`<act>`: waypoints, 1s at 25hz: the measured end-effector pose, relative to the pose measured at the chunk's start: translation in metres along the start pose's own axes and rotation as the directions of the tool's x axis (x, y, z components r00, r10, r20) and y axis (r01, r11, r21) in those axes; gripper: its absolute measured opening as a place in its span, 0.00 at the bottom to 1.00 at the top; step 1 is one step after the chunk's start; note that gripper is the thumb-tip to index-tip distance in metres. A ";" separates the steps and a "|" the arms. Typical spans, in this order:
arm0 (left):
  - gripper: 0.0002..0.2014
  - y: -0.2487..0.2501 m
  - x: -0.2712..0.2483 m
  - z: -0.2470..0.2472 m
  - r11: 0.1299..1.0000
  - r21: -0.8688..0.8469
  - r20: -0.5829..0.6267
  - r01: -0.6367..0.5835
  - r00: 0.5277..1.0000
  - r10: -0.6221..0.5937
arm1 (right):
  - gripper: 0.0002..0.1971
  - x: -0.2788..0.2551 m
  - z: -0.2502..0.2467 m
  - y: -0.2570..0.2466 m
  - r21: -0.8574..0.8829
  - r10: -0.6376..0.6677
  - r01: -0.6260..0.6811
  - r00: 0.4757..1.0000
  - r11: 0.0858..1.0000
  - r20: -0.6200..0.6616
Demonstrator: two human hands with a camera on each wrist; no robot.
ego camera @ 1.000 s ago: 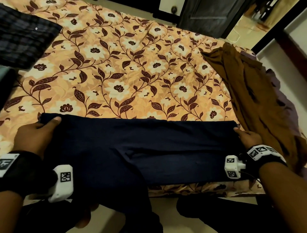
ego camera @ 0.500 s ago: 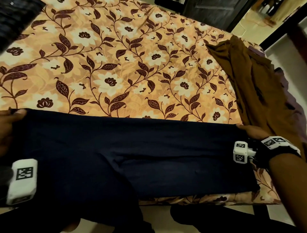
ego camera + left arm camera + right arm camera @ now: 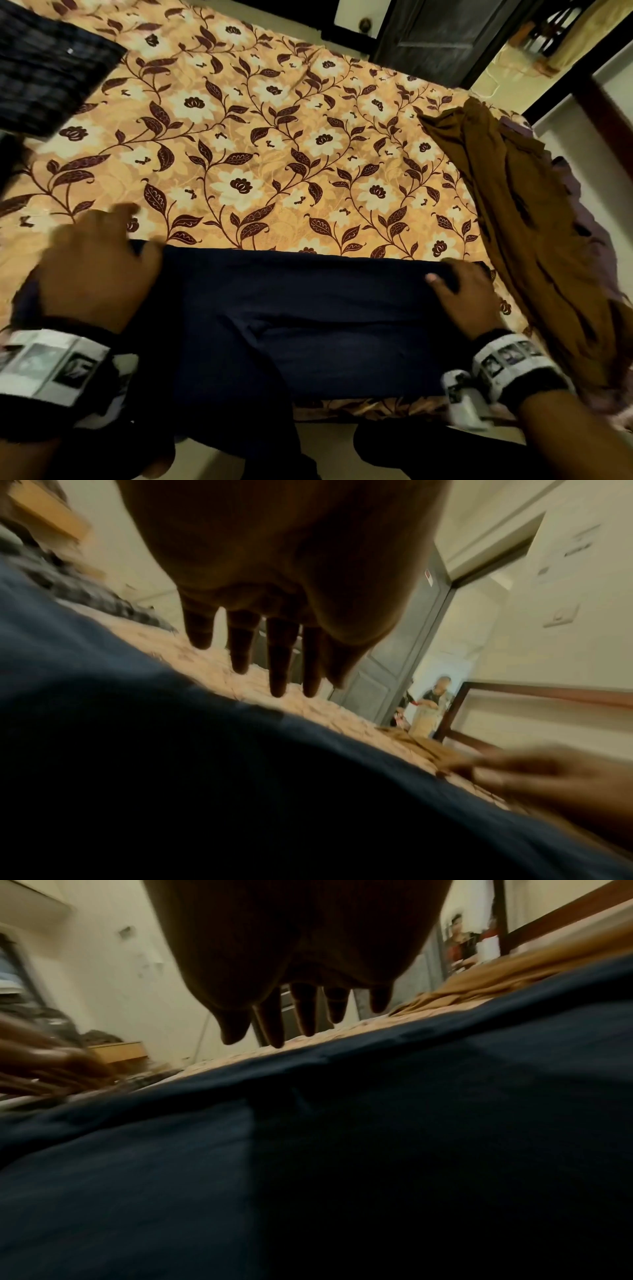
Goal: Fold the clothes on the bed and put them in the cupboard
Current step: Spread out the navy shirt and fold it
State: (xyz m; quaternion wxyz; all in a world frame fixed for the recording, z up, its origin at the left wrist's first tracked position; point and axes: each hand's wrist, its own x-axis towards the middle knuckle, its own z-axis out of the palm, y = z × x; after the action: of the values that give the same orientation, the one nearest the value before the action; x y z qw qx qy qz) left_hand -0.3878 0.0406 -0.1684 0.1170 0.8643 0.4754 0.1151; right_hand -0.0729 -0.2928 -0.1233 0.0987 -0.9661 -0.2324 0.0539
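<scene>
Navy garment (image 3: pixel 308 325) lies flat under both hands, fingers straight.

navy garment (image 3: pixel 308 325): dark blue cloth, matt, smooth, with only a few soft creases; it looks like a fine knit or a soft woven fabric.
bed sheet (image 3: pixel 274 154): printed cloth, peach ground with cream flowers and dark brown leaves, matt, a little wrinkled.
brown garment (image 3: pixel 531 240): ochre-brown cloth, thin and soft, matt, with many folds.
checked cloth (image 3: pixel 44 75): dark woven fabric with a fine grey check, matt.
door (image 3: pixel 438 37): dark painted wood with panels, a dull finish.
wrist bands (image 3: pixel 513 370): black cloth straps which carry white plastic blocks, smooth, with printed black markers.
bed frame (image 3: pixel 514 696): dark brown wood, slightly glossy.
</scene>
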 end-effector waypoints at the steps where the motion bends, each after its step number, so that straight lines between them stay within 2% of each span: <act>1: 0.21 0.032 -0.018 -0.005 0.994 -0.077 0.131 -0.072 0.988 0.082 | 0.33 -0.015 0.012 -0.026 0.028 -0.124 0.123 0.990 0.992 0.067; 2: 0.21 0.071 -0.029 -0.025 0.986 -0.114 0.208 -0.119 0.968 0.141 | 0.33 -0.028 0.025 -0.060 0.029 -0.261 0.260 0.953 0.965 0.151; 3: 0.22 0.081 -0.036 -0.010 0.966 -0.121 0.315 -0.230 0.913 0.257 | 0.33 -0.049 0.044 -0.103 0.064 -0.428 0.427 0.863 0.902 0.267; 4: 0.25 0.099 -0.049 -0.001 0.953 -0.047 0.442 -0.299 0.849 0.288 | 0.30 -0.067 0.062 -0.139 0.085 -0.523 0.527 0.786 0.846 0.330; 5: 0.30 0.088 -0.047 0.015 0.954 -0.033 0.497 -0.298 0.824 0.274 | 0.28 -0.076 0.080 -0.169 0.152 -0.598 0.589 0.711 0.794 0.370; 6: 0.37 0.079 -0.048 0.022 0.953 -0.033 0.525 -0.302 0.806 0.273 | 0.28 -0.081 0.089 -0.187 0.184 -0.615 0.596 0.690 0.782 0.382; 8: 0.42 0.056 -0.044 0.030 0.955 -0.020 0.495 -0.295 0.827 0.266 | 0.33 -0.070 0.096 -0.179 0.136 -0.559 0.559 0.716 0.818 0.418; 10: 0.40 0.045 -0.043 0.029 0.961 0.036 0.437 -0.273 0.870 0.230 | 0.41 -0.050 0.092 -0.125 -0.015 -0.445 0.502 0.780 0.865 0.441; 12: 0.39 0.036 -0.034 0.026 0.977 0.093 0.445 -0.192 0.886 0.132 | 0.49 -0.012 0.070 -0.046 -0.190 -0.186 0.280 0.898 0.941 0.399; 13: 0.40 0.031 -0.029 0.022 0.984 0.103 0.457 -0.149 0.885 0.086 | 0.52 0.006 0.053 -0.007 -0.248 -0.035 0.133 0.932 0.960 0.362; 14: 0.41 0.025 -0.024 0.019 0.989 0.113 0.467 -0.099 0.884 0.035 | 0.53 0.024 0.035 0.025 -0.301 0.124 -0.018 0.933 0.953 0.338; 15: 0.42 0.023 -0.022 0.016 0.988 0.142 0.460 -0.059 0.888 -0.013 | 0.53 0.038 0.017 0.048 -0.350 0.227 -0.107 0.919 0.931 0.323; 16: 0.42 0.027 -0.024 0.012 0.982 0.181 0.452 -0.047 0.891 -0.040 | 0.51 0.045 0.003 0.057 -0.410 0.272 -0.131 0.911 0.903 0.309; 17: 0.41 0.038 -0.027 0.010 0.977 0.204 0.440 -0.057 0.897 -0.040 | 0.49 0.045 -0.002 0.051 -0.459 0.222 -0.058 0.924 0.887 0.311; 18: 0.41 0.054 -0.031 0.009 0.977 0.185 0.435 -0.105 0.900 0.015 | 0.47 0.037 0.004 0.029 -0.465 0.093 0.075 0.940 0.882 0.329; 19: 0.41 0.071 -0.037 0.012 0.975 0.125 0.465 -0.181 0.879 0.104 | 0.45 0.027 0.018 0.000 -0.376 -0.056 0.205 0.927 0.904 0.371; 20: 0.40 0.084 -0.044 0.017 0.965 0.066 0.520 -0.255 0.834 0.185 | 0.45 0.011 0.035 -0.029 -0.269 -0.187 0.316 0.891 0.910 0.413; 21: 0.38 0.091 -0.047 0.023 0.957 0.032 0.586 -0.289 0.781 0.217 | 0.45 -0.005 0.050 -0.052 -0.183 -0.274 0.390 0.847 0.902 0.455; 22: 0.35 0.084 -0.046 0.024 0.953 0.043 0.637 -0.299 0.744 0.204 | 0.45 -0.013 0.060 -0.059 -0.142 -0.291 0.408 0.816 0.902 0.499; 23: 0.34 0.067 -0.043 0.021 0.958 0.099 0.654 -0.269 0.743 0.141 | 0.45 -0.013 0.059 -0.051 -0.145 -0.247 0.366 0.824 0.919 0.510; 24: 0.34 0.043 -0.038 0.014 0.961 0.176 0.629 -0.213 0.775 0.057 | 0.48 -0.010 0.050 -0.029 -0.201 -0.137 0.266 0.858 0.943 0.495; 25: 0.35 0.017 -0.035 0.002 0.960 0.251 0.575 -0.124 0.817 -0.045 | 0.56 -0.006 0.035 0.003 -0.289 0.007 0.142 0.888 0.947 0.461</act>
State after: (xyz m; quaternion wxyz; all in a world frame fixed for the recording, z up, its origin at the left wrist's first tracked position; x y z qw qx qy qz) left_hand -0.3915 0.0018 -0.1681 0.1303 0.8760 0.4109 -0.2164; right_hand -0.0822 -0.2928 -0.1581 -0.1119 -0.9207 -0.2886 0.2377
